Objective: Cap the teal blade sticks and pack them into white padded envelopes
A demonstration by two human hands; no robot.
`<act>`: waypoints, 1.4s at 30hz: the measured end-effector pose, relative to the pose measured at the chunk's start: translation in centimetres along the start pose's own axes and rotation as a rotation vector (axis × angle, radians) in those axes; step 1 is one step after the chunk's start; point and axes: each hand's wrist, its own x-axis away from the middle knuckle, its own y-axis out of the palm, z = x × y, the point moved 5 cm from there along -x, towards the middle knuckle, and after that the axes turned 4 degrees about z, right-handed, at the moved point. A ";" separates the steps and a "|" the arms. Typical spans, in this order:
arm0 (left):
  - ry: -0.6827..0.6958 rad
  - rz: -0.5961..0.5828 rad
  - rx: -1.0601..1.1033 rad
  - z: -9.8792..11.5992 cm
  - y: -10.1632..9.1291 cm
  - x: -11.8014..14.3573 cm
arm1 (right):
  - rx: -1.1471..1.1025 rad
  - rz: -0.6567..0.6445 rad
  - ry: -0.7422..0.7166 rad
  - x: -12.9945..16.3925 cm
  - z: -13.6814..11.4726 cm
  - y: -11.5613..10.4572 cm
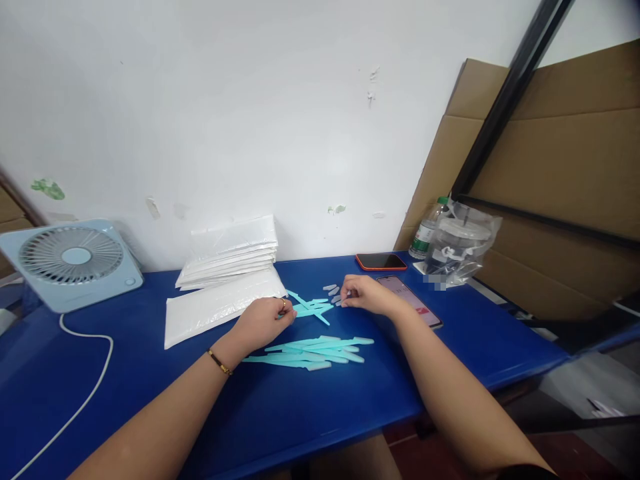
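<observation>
Our left hand (263, 321) pinches a teal stick (306, 303) beyond the teal stick pile (310, 351); our right hand (364, 294) pinches a small grey cap (342, 301) just right of it.

A scuffed white wall (250, 100) fills twelve o'clock. Blue table (125, 387) spans below. Cardboard (565, 153) and a black frame (505, 100) stand at two o'clock; fan (73, 263) at nine.

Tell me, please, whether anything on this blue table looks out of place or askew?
Only small things. The turquoise sticks lie loose and crisscrossed near the left hand, not lined up. The top white packet has slid forward off its stack. Nothing looks spilled or broken.
</observation>
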 end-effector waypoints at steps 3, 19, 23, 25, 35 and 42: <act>-0.017 0.045 -0.040 0.0 0.0 0.0 | 0.008 0.100 0.101 0.1 1.2 -0.8; -0.119 0.082 -0.309 2.3 2.2 -3.4 | 0.040 -0.475 0.114 2.9 -1.4 0.3; -0.060 0.033 -0.223 1.4 1.7 -2.7 | 0.038 -0.405 0.089 2.5 -1.4 0.4; -0.068 0.111 -0.198 1.2 0.8 -2.2 | -0.014 -0.334 0.095 2.2 -1.3 0.4; -0.012 0.022 -0.008 1.6 0.5 -0.6 | -0.150 -0.106 0.078 0.5 -1.2 1.4; -0.092 0.137 -0.116 -0.1 -0.1 -0.6 | -0.005 0.042 0.119 0.6 -0.3 -0.1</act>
